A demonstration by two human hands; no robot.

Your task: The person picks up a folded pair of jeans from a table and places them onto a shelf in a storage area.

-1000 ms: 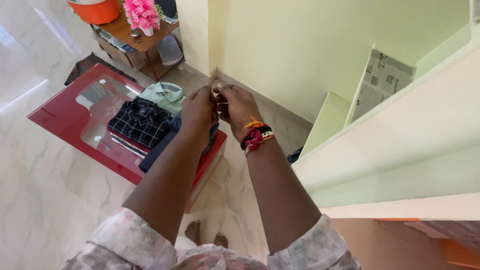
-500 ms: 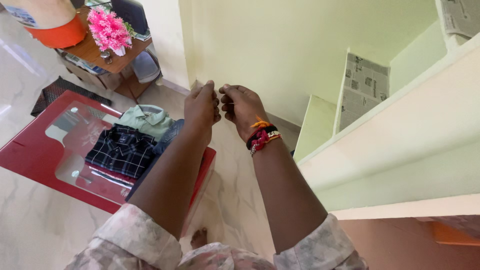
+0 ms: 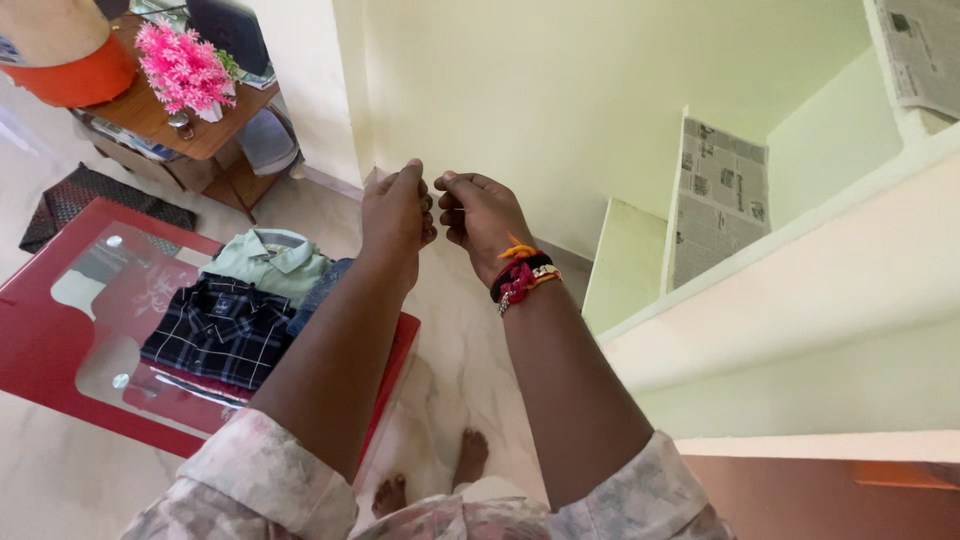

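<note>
My left hand [image 3: 397,210] and my right hand [image 3: 480,212] are raised side by side in front of a pale yellow wall, their fingertips almost touching. Both have the fingers curled and pinched closed. If something tiny sits between them, it is too small to make out. Red, orange and black bands [image 3: 520,275] circle my right wrist. Below my left forearm, a red glass-topped table [image 3: 60,330] carries a folded dark plaid shirt [image 3: 215,330], a folded pale green shirt [image 3: 270,262] and a blue garment [image 3: 318,290].
Pale green built-in shelves lined with newspaper [image 3: 718,200] rise at the right. A wooden side table [image 3: 200,135] with pink flowers [image 3: 185,70] and an orange container [image 3: 70,75] stands at the back left, beside a black mat [image 3: 80,195]. My bare feet [image 3: 470,455] stand on marble floor.
The view has swung right and up, so the red table and shirts have slid left. My hands stay pinched together at about the same spot.
</note>
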